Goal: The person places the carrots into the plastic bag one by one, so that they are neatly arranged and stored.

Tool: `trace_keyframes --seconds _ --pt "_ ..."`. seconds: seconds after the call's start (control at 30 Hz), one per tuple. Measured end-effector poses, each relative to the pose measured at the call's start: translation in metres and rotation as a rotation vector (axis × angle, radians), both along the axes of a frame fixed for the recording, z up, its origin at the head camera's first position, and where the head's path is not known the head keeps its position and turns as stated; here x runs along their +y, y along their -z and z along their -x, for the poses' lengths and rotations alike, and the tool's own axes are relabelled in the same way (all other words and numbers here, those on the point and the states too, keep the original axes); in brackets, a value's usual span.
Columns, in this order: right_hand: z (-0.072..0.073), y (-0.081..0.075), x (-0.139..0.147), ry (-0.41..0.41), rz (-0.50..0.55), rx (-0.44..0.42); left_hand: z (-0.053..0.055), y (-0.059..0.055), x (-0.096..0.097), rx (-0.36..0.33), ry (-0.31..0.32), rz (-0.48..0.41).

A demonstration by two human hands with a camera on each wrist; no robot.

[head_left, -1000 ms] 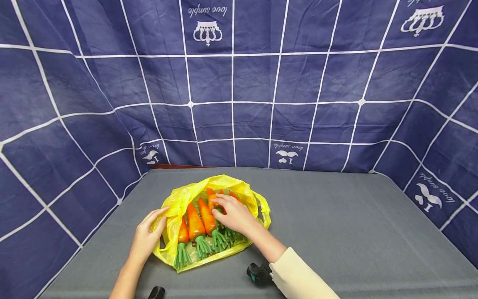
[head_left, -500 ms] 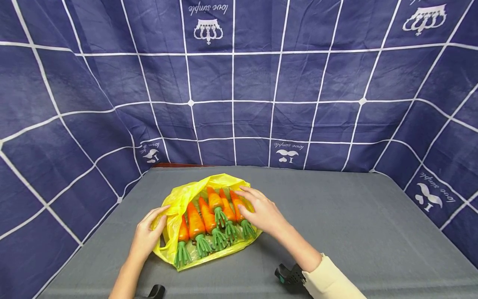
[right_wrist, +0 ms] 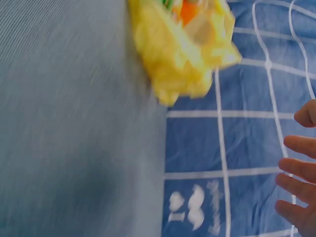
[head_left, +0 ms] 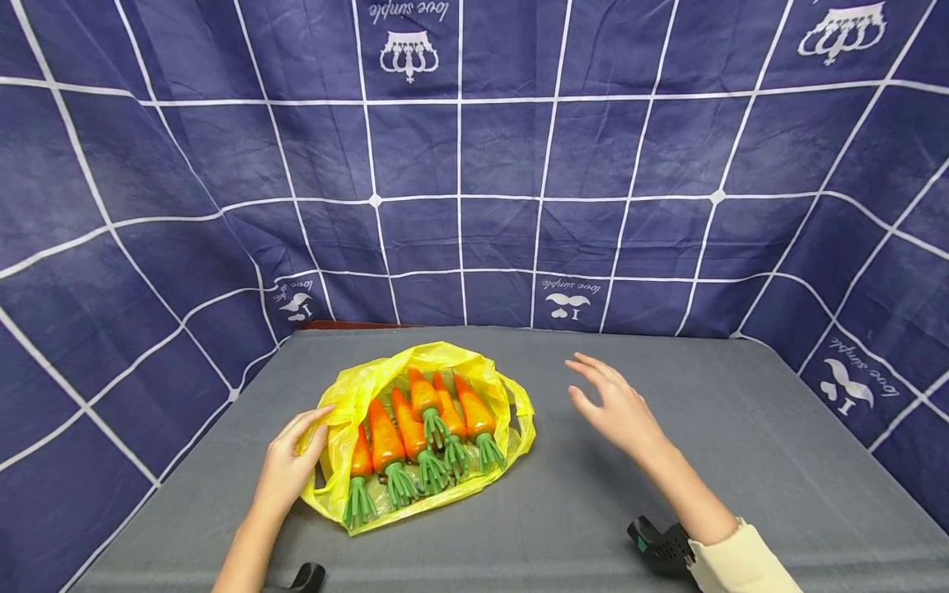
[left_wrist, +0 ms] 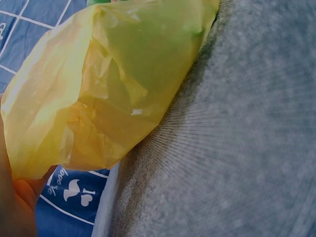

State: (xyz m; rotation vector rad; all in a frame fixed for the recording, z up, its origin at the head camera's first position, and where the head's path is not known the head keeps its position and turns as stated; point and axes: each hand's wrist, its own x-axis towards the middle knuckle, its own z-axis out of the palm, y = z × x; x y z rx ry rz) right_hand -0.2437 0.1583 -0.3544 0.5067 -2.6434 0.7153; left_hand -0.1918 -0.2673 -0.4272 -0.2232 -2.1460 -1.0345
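A yellow plastic bag (head_left: 359, 389) lies on its side on the table in the head view, its mouth spread toward me. Inside, several orange carrots (head_left: 386, 438) with green tops lie side by side, one partly on top of the others. My left hand (head_left: 287, 465) holds the bag's left edge between thumb and fingers; the left wrist view shows the yellow film (left_wrist: 113, 89) by that hand, fingertips partly hidden. Well to the right of the bag, my right hand (head_left: 621, 413) hovers above the table with fingers extended and nothing in it.
A grey cloth covers the table (head_left: 741, 461). Behind and at both sides hangs a dark blue curtain (head_left: 504, 239) with white grid lines. Black devices (head_left: 660, 545) are worn at both wrists.
My right hand has left the carrots in the bag and moved right, away from the bag. More carrots show now. My left hand stays at the bag's edge.
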Motion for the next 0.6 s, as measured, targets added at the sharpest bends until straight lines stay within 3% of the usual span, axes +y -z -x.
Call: trace_keyframes --seconds 0.27,0.47,0.6 --pt "0.016 0.007 0.043 0.100 -0.087 0.011 -0.001 -0.001 0.000 -0.005 -0.009 0.012" --pt "0.025 0.011 0.061 0.217 -0.268 -0.117 -0.003 0.001 -0.001 -0.027 -0.014 0.016" --pt "0.028 0.018 0.067 0.264 -0.326 -0.162 -0.001 0.003 -0.001 -0.015 -0.005 0.004"
